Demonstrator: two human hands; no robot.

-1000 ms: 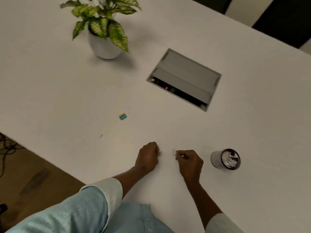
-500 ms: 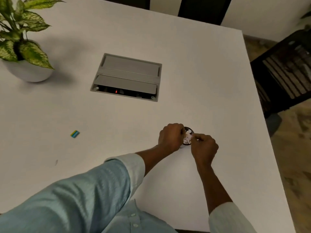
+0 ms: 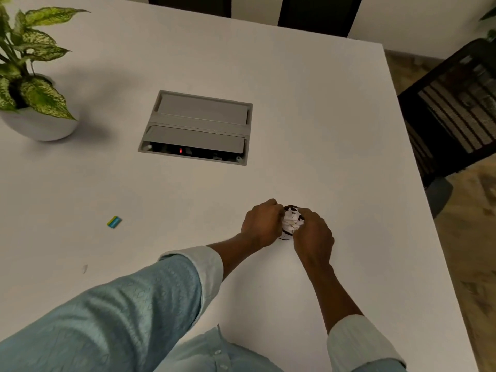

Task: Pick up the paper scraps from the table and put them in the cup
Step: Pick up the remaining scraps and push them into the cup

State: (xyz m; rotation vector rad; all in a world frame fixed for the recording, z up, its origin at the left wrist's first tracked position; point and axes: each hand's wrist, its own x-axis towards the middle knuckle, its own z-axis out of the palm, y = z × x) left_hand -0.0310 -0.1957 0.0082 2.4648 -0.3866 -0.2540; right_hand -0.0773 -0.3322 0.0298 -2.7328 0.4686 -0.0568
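White table (image 3: 322,116), potted plant (image 3: 40,127) far left, grey socket box (image 3: 198,124) mid-table, small blue-yellow tag (image 3: 114,222), cup (image 3: 285,235) near front

1. Standing over the table, I can read no word, number or brand anywhere.
2. Small flat yellow-and-teal tag (image 3: 114,222), well left of the fingers (image 3: 276,210) of the left hand (image 3: 261,226): its face is too blurred to read.
3. White paper cup with a dark rim (image 3: 285,235), between those fingers and the right hand (image 3: 312,237): dark marking on its wall, illegible.
4. Grey recessed metal socket box (image 3: 198,127), beyond the fingers: one red light, no legible label.
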